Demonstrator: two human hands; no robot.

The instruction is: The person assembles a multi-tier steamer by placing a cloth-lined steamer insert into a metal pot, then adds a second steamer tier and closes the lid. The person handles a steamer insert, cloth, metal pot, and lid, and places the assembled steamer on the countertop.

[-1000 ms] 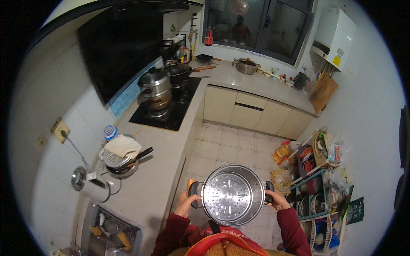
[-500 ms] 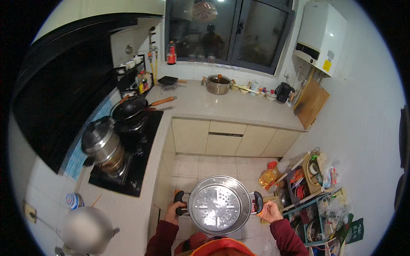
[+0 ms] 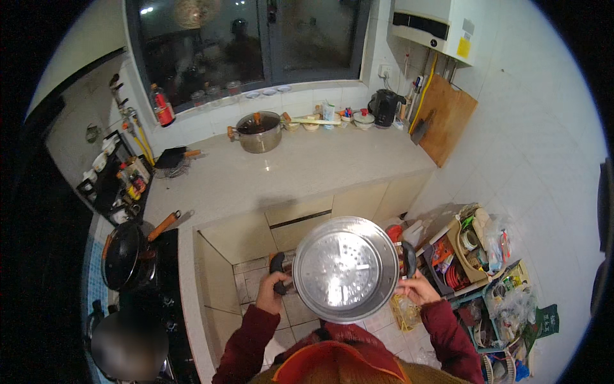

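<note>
A round metal steamer pot [image 3: 345, 272] with a perforated bottom and two black side handles is held in front of my body, above the floor. My left hand [image 3: 271, 293] is closed around its left handle. On the opposite side, my right hand [image 3: 419, 288] grips the right handle. The holes in the bottom are partly washed out by glare. Ahead of the pot stands the pale worktop [image 3: 294, 176]. On the stove [image 3: 167, 281] at left sits a black wok [image 3: 121, 257] with a wooden handle.
A lidded pot [image 3: 259, 134] stands by the window, with an electric kettle [image 3: 385, 107] and a cutting board [image 3: 444, 121] to its right. Crowded storage racks [image 3: 476, 281] line the right wall. A small black pan [image 3: 171, 157] lies at the worktop's left. The lower left is blurred.
My view has swung right toward the far worktop. Both hands still hold the steamer pot, which now sits higher and slightly farther right in the picture.
</note>
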